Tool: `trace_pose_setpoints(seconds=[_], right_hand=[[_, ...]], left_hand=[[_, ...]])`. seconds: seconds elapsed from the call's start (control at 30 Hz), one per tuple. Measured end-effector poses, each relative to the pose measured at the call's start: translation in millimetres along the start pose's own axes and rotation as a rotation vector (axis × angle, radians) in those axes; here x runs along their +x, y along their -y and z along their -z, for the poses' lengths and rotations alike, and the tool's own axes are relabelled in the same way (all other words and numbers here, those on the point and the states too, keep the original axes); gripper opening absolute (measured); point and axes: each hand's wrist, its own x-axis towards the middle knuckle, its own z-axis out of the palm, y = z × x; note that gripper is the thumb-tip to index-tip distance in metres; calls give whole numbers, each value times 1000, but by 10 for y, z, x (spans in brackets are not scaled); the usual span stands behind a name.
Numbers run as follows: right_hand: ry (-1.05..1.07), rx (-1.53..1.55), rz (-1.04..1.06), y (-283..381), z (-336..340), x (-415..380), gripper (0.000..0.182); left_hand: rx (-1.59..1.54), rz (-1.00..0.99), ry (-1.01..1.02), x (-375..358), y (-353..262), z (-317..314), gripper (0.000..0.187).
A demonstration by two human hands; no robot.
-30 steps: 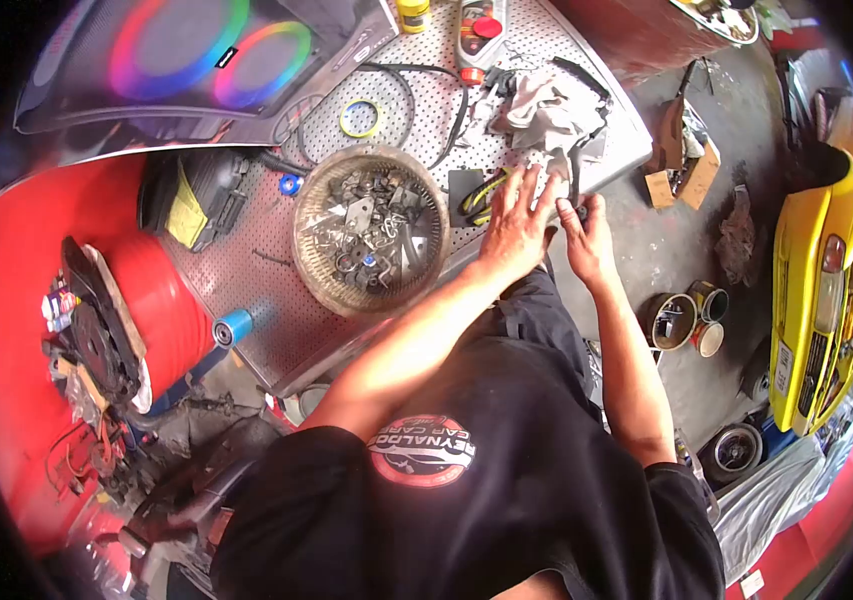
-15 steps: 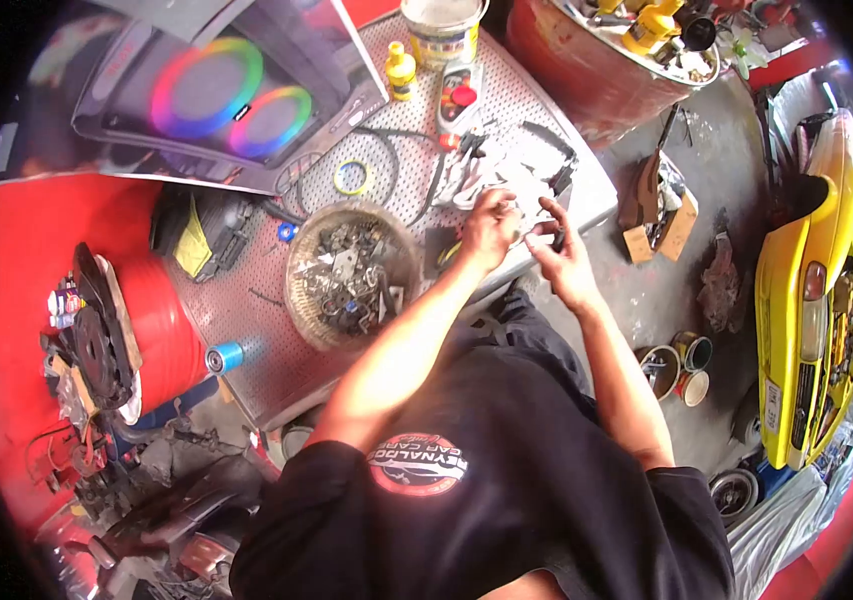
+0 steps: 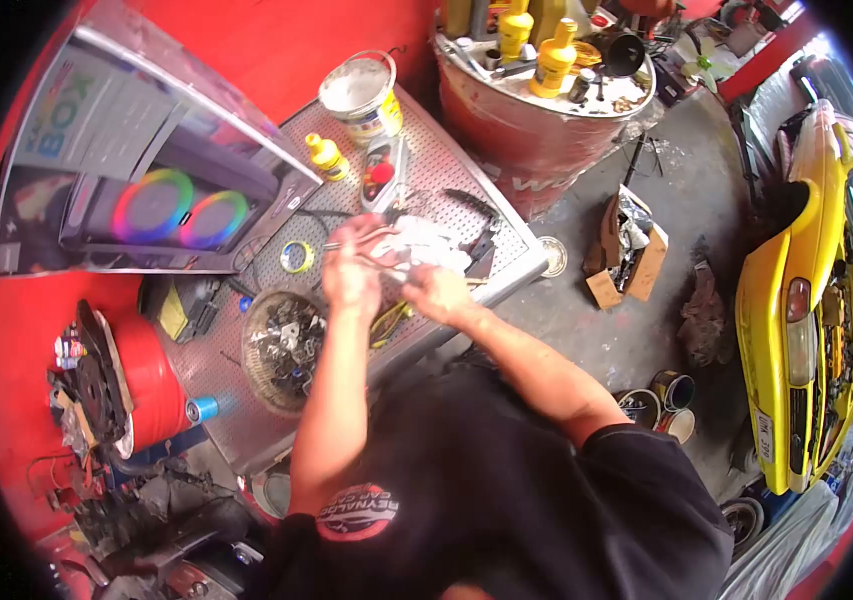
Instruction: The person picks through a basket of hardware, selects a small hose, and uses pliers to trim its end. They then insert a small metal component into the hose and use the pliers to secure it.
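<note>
1. Over the perforated tabletop [image 3: 446,170], near the right-hand corner: left hand [image 3: 351,280] and right hand [image 3: 436,295] close together, right beside the white rag [image 3: 431,245].

2. Left fingers spread and bent towards the right hand, badly blurred. Released or grasping something slim? Cannot tell from this.

3. Right fingers curled in, tips near the left ones. Maybe pinching something small, but too smeared to say.

4. White rag crumpled on the tabletop, just beyond the right hand and partly behind the fingers. Whether touched or only overlapped, hard to judge.

5. Handy to have both hands this close: probably best for fine work, with one side steadying and the other moving. Light fingertips, wrists loose, no sudden tug.

6. Yellow-handled tool [image 3: 389,322] lying just below the hands, next to the round basin [image 3: 264,390] full of metal bits. Worth minding the left forearm there; a knock against the rim could scatter small parts.

7. Red-capped bottle [image 3: 383,190] beyond the hands, tape roll [image 3: 285,258] off to the left. Better to work low over the tabletop and well in from its edge, so anything slipping lands on metal rather than floor.
</note>
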Motion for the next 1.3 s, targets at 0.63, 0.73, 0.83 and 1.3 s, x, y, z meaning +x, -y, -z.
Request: trace_pose_setpoints(seconds=[0.63, 0.73, 0.83, 1.3], right_hand=[[-281, 78, 77, 437, 88, -432, 44], [-284, 131, 78, 398, -42, -1212, 41], [-200, 141, 70, 417, -159, -1840, 39], [-212, -70, 96, 90, 539, -2653, 33]], left_hand=[[657, 255, 154, -794, -520, 402, 29], [786, 312, 624, -1216, -346, 407, 46], [908, 463, 786, -1460, -318, 339, 52], [1643, -147, 1003, -2133, -63, -880, 47]])
